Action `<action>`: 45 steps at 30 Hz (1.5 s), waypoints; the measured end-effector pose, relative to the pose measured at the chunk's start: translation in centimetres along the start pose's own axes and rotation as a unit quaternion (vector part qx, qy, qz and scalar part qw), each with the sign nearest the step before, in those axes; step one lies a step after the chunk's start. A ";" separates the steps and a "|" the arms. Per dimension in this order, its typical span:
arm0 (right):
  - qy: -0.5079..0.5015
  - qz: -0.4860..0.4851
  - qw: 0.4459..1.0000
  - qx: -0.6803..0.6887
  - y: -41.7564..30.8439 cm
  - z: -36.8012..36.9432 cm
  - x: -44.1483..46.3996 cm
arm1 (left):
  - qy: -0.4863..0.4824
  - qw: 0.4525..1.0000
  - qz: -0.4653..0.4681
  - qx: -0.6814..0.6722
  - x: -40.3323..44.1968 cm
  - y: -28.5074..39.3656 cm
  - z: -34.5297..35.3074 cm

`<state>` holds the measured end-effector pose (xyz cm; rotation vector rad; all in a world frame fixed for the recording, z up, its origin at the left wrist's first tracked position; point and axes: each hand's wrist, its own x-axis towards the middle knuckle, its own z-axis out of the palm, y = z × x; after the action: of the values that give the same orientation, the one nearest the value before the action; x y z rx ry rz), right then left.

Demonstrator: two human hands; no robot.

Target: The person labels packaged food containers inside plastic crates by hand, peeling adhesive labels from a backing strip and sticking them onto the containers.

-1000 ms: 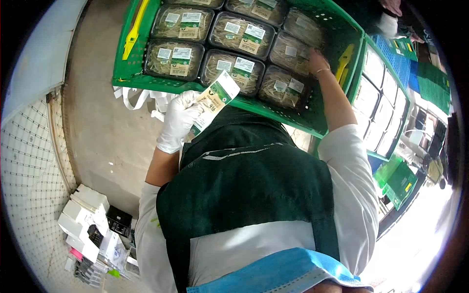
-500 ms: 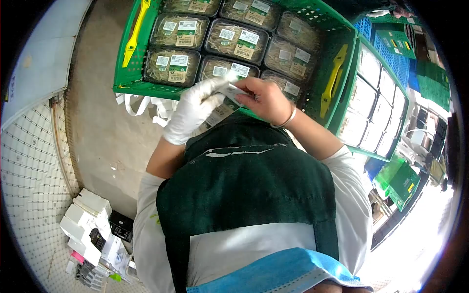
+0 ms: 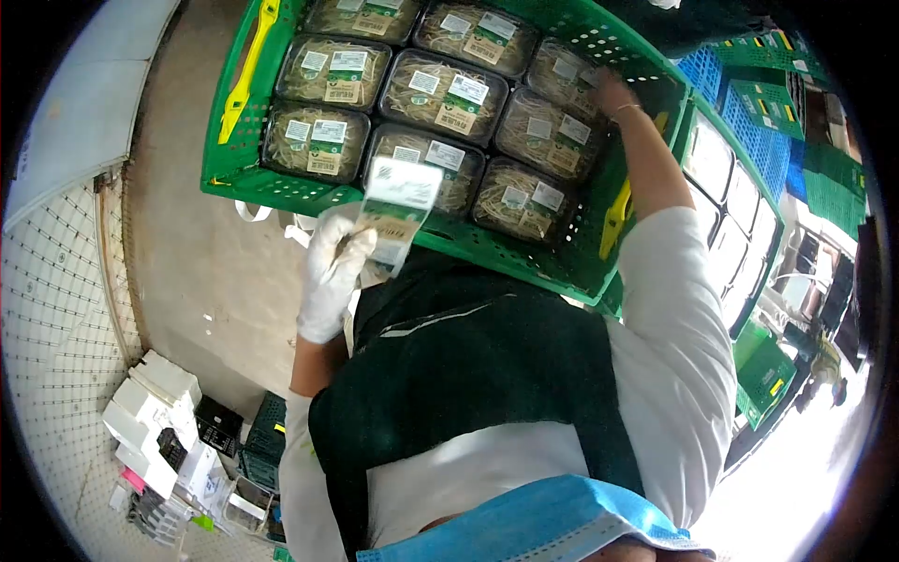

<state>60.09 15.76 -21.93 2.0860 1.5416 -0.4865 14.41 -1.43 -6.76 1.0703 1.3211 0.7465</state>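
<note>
My left hand (image 3: 332, 272), in a white glove, pinches a strip of labels (image 3: 398, 220) with white, green and brown printed parts. The strip stands up over the near edge of a green crate (image 3: 309, 195). Inside the crate sit several dark trays of pale, thin sprout-like strands under clear film, such as the middle tray (image 3: 426, 103), each bearing labels. My bare right hand (image 3: 613, 94) reaches to the far-right tray (image 3: 554, 80), over its label. Its fingers are blurred, so I cannot make out whether they hold anything.
Yellow handles (image 3: 245, 80) are on the crate's sides. A second green crate (image 3: 757, 304) with bright, glossy packs stands to the right. Blue crates (image 3: 757, 122) lie beyond. White boxes (image 3: 154, 412) and a dark crate (image 3: 262, 440) are on the lower left.
My right hand has left the strip and moved right and away to the far-right tray. My left hand has drawn back slightly, still holding the strip, now more upright.
</note>
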 end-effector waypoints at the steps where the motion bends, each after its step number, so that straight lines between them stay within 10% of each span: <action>1: 0.058 -0.003 0.998 0.003 -0.1 1.0 0.2 | 0.003 1.000 -0.023 -0.006 -0.6 -0.9 -0.6; 6: 0.146 0.025 0.988 -0.041 -2.1 -0.5 -4.3 | 0.012 0.975 -0.076 -0.208 -2.8 -0.5 0.8; 12: 0.013 0.052 0.997 0.062 -3.9 0.0 -10.1 | 0.017 0.968 -0.066 -0.241 -5.1 -1.5 2.8; 18: -0.031 -0.097 0.978 -0.183 -6.9 0.9 -16.8 | 0.070 0.974 0.035 -0.211 -9.7 -3.3 5.0; 21: -0.018 -0.250 0.965 0.073 -7.0 -1.0 -20.3 | 0.094 0.972 0.063 -0.204 -13.1 -2.8 7.5; 24: -0.038 -0.434 0.752 0.495 -7.1 0.4 -34.5 | 0.104 0.980 0.107 -0.133 -16.3 -3.9 10.7; 28: 0.036 -0.534 0.712 0.455 -5.5 5.5 -43.4 | 0.056 0.990 0.127 -0.025 -21.6 -4.8 13.7; 38: 0.165 -0.473 0.736 0.455 3.8 9.6 -48.6 | 0.027 0.990 0.038 -0.130 -26.2 -5.3 22.3; 45: 0.306 -0.266 0.880 0.247 24.0 5.5 -35.7 | -0.054 0.987 -0.006 -0.152 -24.4 -5.8 28.2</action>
<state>72.52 -20.81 -2.30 2.2983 2.6339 -0.4628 37.72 -31.01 -4.83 0.8443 1.0790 0.8384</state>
